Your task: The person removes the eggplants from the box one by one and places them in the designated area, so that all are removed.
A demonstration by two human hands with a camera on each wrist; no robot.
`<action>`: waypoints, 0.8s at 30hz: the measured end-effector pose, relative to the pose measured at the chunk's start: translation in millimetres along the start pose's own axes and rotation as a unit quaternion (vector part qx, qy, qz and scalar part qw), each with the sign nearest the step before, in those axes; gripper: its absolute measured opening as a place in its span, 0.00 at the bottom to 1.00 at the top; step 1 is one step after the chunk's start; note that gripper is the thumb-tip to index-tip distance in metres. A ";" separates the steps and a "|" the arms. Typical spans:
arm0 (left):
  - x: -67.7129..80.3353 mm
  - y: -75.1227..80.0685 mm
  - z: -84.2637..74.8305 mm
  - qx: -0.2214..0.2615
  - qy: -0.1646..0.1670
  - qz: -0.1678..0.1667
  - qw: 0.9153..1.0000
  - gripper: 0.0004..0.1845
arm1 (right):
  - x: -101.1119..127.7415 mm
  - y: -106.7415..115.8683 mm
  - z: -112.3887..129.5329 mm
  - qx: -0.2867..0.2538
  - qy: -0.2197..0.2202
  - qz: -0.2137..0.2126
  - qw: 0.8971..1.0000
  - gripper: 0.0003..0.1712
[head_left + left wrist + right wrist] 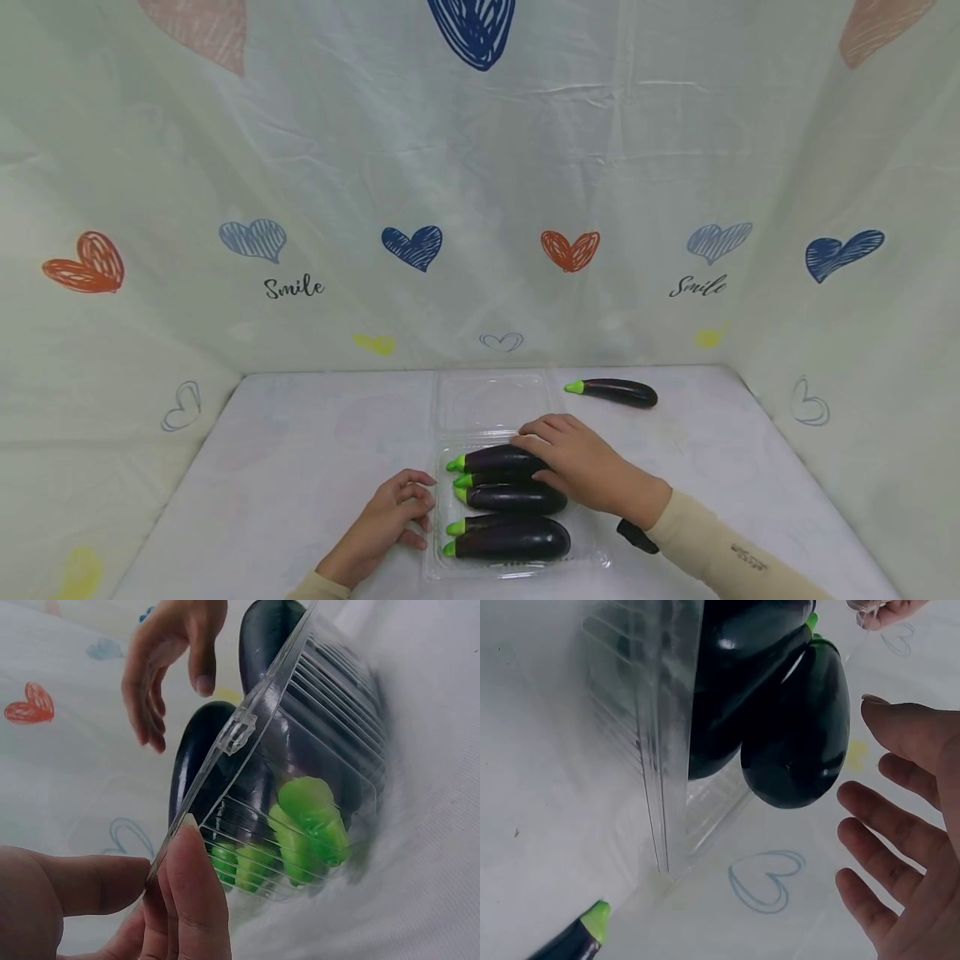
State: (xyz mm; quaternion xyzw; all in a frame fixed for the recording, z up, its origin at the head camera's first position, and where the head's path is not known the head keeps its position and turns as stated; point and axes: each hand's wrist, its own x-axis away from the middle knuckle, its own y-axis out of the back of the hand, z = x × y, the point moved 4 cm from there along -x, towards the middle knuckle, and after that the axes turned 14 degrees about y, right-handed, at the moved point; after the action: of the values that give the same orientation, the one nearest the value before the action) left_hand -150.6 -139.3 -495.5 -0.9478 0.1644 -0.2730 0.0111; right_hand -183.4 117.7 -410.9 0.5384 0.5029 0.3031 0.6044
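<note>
Several dark purple eggplants (513,540) with bright green stem ends lie side by side in a clear plastic clamshell box (517,573). My left hand (386,518) is at the box's left side; in the left wrist view its thumb and fingers (196,889) pinch the rim, close to the green ends. Over the far eggplants (498,458) reaches my right hand (581,467), hiding their right ends in the head view. From the right wrist, that hand (911,840) shows spread, loosely bent fingers beside a rounded eggplant end (799,742), with a gap between.
The box's clear lid (491,404) lies folded back on the white table (315,467). One loose eggplant (618,392) rests at the table's back right. A pale curtain (480,167) printed with hearts hangs behind and along both sides.
</note>
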 end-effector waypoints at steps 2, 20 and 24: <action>-0.2 0.1 0.3 0.000 0.000 0.000 1.000 0.20 | -0.9 -2.3 1.2 0.001 0.003 0.007 1.000 0.32; -1.6 0.4 2.0 0.000 0.002 -0.002 1.000 0.20 | -3.0 -16.2 4.4 0.012 -0.002 0.059 0.998 0.31; -1.8 0.2 2.0 0.001 0.002 -0.003 1.000 0.20 | -3.8 -19.6 3.8 0.019 -0.003 0.063 0.998 0.31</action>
State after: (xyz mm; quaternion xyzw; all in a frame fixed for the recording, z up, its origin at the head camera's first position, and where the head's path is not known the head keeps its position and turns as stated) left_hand -151.0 -139.1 -498.2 -0.9476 0.1614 -0.2754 0.0108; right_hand -184.5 108.3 -428.9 0.5813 0.4717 0.3295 0.5753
